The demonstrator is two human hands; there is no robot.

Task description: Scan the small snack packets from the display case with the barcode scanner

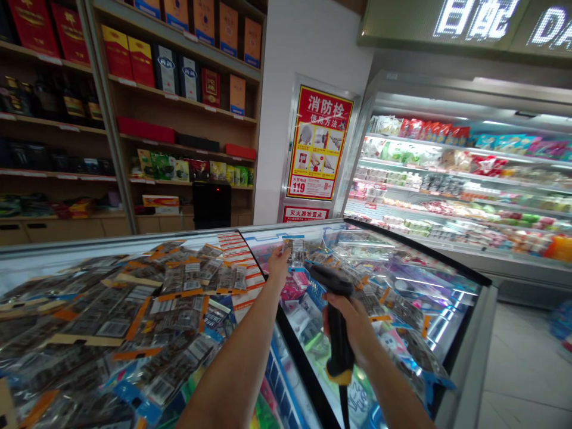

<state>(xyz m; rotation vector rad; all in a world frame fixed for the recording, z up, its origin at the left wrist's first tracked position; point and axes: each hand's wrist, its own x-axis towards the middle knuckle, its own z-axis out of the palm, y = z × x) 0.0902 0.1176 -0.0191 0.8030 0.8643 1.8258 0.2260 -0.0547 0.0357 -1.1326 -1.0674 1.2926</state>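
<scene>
My left hand (279, 266) is stretched forward, its fingers closed on the edge of a small snack packet (295, 251) with printing on its clear and dark wrapper. A black barcode scanner (338, 322) with a yellow base is gripped in my right hand (351, 325), its head pointing toward the packet. The scanner's cable hangs down from the handle. Under both hands lies the glass lid of a chest freezer (308, 363). To the left a large heap of similar packets (179, 286), many with orange or blue edges, is spread out. More packets (402, 310) lie on the glass to the right.
Wooden shelves (187, 128) with boxes and bagged goods stand at the back left. A red fire hydrant sign (319, 143) hangs on the wall. An open lit chiller (447, 179) lines the right side, with tiled floor (522, 357) before it.
</scene>
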